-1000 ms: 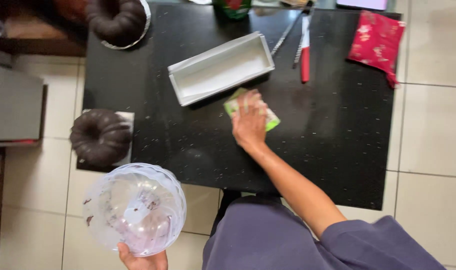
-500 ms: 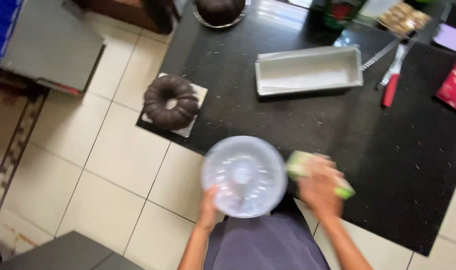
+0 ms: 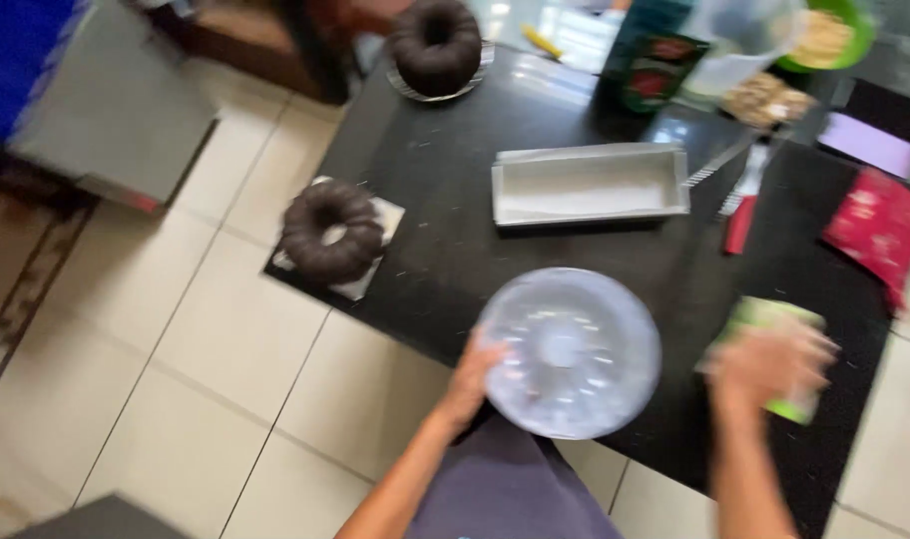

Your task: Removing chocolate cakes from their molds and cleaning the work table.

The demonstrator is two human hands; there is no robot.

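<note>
Left hand (image 3: pixel 472 377): gripped the rim of a clear ring-shaped cake cover (image 3: pixel 569 351), held above the near edge of the black table (image 3: pixel 445 250). Right hand (image 3: pixel 769 367), blurred: closed over a green sponge (image 3: pixel 774 319). Beyond: white rectangular tray (image 3: pixel 587 184), chocolate ring cake (image 3: pixel 331 228).

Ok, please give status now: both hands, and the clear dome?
Left hand grips clear ring-shaped dome over black table edge. Right hand, blurred, on green sponge. White tray beyond, apart.
</note>
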